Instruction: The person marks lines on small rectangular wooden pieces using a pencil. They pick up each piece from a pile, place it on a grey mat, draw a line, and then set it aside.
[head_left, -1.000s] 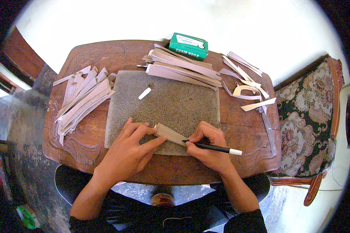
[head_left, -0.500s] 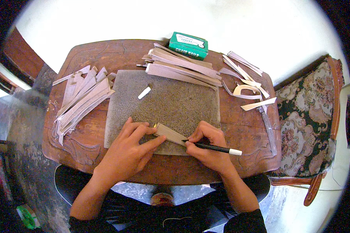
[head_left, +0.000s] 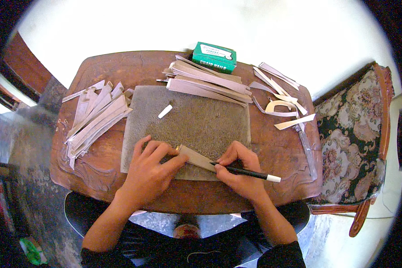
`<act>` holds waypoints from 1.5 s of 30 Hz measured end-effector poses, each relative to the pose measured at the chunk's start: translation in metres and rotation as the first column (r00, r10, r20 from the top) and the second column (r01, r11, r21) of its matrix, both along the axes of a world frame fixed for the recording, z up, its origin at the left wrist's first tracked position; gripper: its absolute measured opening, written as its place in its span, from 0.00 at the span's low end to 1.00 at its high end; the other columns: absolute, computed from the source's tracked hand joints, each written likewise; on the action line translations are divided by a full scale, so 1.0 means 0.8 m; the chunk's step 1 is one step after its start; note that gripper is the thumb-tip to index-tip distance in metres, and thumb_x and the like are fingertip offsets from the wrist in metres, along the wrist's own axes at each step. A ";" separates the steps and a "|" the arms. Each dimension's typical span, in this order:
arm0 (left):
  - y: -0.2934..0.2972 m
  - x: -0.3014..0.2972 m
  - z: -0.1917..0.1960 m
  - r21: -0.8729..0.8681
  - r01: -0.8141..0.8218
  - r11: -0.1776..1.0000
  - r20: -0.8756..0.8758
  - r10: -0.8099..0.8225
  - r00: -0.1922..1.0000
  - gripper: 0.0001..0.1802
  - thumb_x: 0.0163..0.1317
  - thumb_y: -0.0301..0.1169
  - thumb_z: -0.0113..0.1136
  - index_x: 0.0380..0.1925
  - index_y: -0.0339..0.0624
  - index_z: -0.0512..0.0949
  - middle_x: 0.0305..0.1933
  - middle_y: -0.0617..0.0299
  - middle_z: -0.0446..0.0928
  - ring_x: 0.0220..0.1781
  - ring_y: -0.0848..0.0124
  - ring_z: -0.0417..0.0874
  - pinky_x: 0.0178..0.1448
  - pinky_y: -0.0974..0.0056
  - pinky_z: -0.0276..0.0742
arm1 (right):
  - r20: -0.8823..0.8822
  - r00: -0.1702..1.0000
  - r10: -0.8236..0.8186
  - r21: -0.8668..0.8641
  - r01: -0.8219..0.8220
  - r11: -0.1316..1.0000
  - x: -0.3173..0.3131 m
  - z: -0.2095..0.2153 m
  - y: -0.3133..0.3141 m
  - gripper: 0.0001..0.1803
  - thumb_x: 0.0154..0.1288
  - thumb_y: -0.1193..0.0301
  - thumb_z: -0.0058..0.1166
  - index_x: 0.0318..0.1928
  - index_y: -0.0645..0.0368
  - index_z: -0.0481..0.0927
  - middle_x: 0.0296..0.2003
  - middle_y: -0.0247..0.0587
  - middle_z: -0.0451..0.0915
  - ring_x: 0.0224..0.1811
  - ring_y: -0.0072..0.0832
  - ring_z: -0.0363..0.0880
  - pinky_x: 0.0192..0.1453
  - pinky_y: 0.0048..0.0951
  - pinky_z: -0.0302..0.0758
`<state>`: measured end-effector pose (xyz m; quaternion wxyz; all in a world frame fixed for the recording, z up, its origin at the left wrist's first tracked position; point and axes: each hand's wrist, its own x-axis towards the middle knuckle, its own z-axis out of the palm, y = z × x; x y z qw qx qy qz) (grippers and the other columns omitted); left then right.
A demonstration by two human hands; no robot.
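A flat grey-brown strip (head_left: 197,159) lies on the dark speckled board (head_left: 201,120) near its front edge. My left hand (head_left: 152,165) holds the strip's left end, thumb along it and fingers bent; a small yellow bit (head_left: 177,147) shows at that end by the fingertips. In my right hand (head_left: 241,172) is a slim black marker (head_left: 245,171) with a white rear end, pinched between thumb and fingers. Its tip meets the strip near the right end, which the fingers partly hide. A white marker cap (head_left: 165,111) rests on the board further back.
Stacks of similar strips lie at the table's left (head_left: 98,123) and behind the board (head_left: 210,82). Curved pale offcuts (head_left: 283,107) are scattered at the right. A green box (head_left: 214,56) stands at the back of the carved wooden table (head_left: 283,154). A flowered chair (head_left: 348,138) is at the right.
The view has shifted slightly, so the table's far part appears lower. My left fingers and thumb have shifted a little at the strip's end; the marker tip stays at its right part.
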<state>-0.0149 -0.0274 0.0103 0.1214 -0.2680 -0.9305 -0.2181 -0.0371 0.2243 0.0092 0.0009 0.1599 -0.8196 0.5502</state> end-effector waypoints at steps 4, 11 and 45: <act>-0.007 -0.008 -0.007 -0.029 0.038 0.999 -0.029 -0.039 0.999 0.17 0.54 0.27 0.64 0.45 0.54 0.85 0.43 0.66 0.77 0.53 0.63 0.77 0.70 0.44 0.63 | -0.041 0.999 0.017 0.017 -0.016 1.000 0.004 0.005 0.003 0.12 0.49 0.79 0.67 0.25 0.60 0.74 0.27 0.40 0.78 0.29 0.28 0.79 0.35 0.27 0.73; -0.005 -0.007 -0.004 -0.024 0.027 0.999 -0.078 -0.028 0.997 0.18 0.51 0.27 0.65 0.45 0.51 0.85 0.43 0.66 0.78 0.51 0.63 0.78 0.63 0.48 0.66 | -0.079 0.997 0.017 0.035 -0.014 0.999 0.009 0.006 0.001 0.11 0.48 0.78 0.67 0.25 0.60 0.74 0.26 0.41 0.78 0.29 0.28 0.79 0.33 0.28 0.73; -0.003 0.017 0.019 -0.087 0.019 0.996 0.110 -0.009 0.994 0.27 0.54 0.32 0.68 0.58 0.57 0.81 0.52 0.63 0.78 0.54 0.56 0.76 0.61 0.50 0.69 | -0.046 0.997 0.065 0.096 -0.060 0.994 0.003 0.001 0.007 0.12 0.47 0.80 0.66 0.24 0.62 0.73 0.25 0.41 0.77 0.29 0.30 0.79 0.33 0.29 0.73</act>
